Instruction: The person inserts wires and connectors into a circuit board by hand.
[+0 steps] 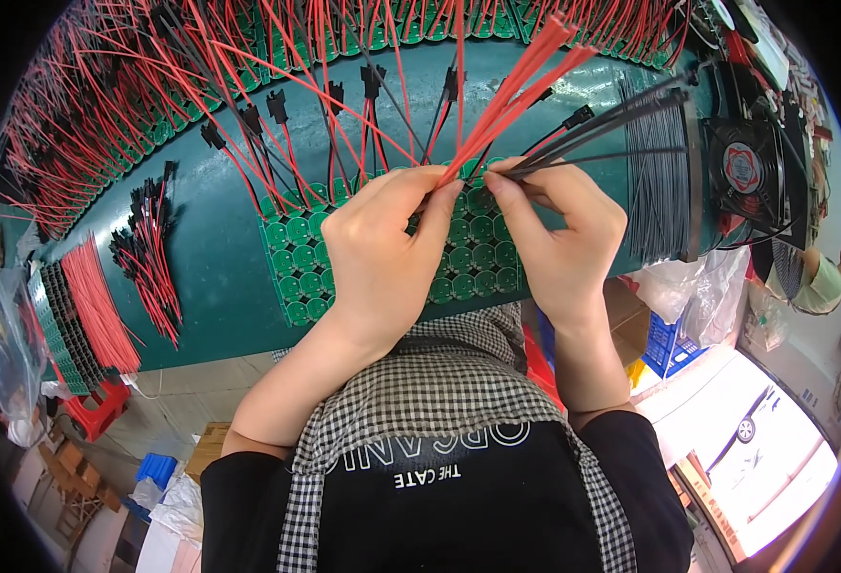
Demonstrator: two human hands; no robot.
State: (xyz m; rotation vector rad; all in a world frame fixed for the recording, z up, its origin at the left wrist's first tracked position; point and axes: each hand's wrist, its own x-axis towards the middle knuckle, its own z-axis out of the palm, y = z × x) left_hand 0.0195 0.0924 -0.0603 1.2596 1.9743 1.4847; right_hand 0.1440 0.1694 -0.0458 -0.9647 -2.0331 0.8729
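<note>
My left hand (382,244) pinches a bundle of red wires (516,91) that fans up and to the right. Between the fingers of my right hand (565,224) is a bundle of black wires (621,124), pointing to the far right. Both hands hover close together over a green circuit board panel (296,258) made up of many small round boards. Along the panel's far edge stand red and black wire leads with black connectors (372,81). My hands hide the middle of the panel and the wire ends at the fingertips.
A pile of connector leads (153,253), loose red wires (98,301) and a black strip stack (62,329) lie at the left. Black wires (656,181) and a small fan (740,170) are at the right. Wired panels (153,119) line the table's (220,329) far side.
</note>
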